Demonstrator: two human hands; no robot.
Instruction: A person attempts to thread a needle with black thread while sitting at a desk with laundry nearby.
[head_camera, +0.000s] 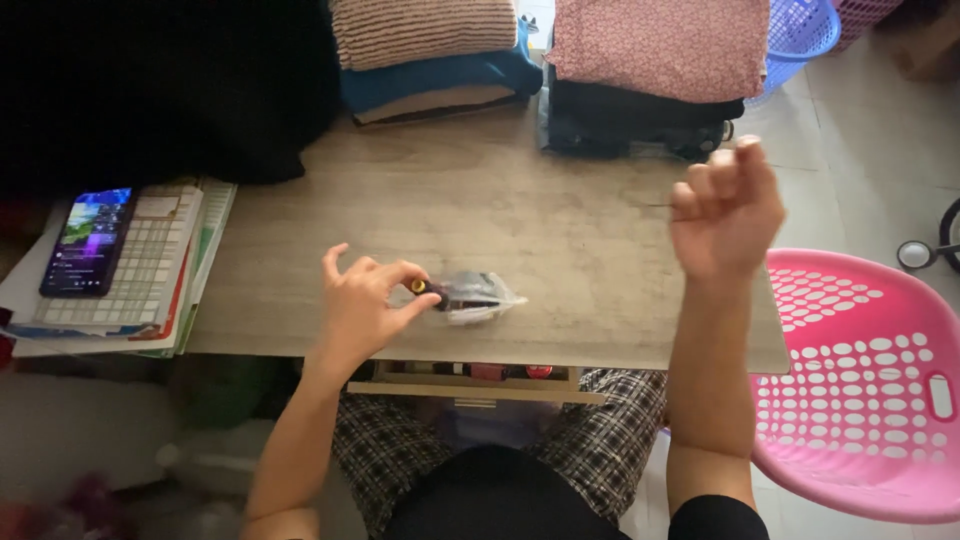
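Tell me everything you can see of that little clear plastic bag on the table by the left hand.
The clear plastic bag is small, crinkled and glossy, lying flat on the wooden table near its front edge. Dark contents show through it, too blurred to identify. Its pointed end faces right. The left hand pinches its left end between thumb and forefinger, where a small yellow and dark bit shows. The right hand is raised well clear of it.

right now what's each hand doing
Left hand: pinched shut on a small clear bag lying on the table.
Right hand: raised, fingers loosely curled, holding nothing.
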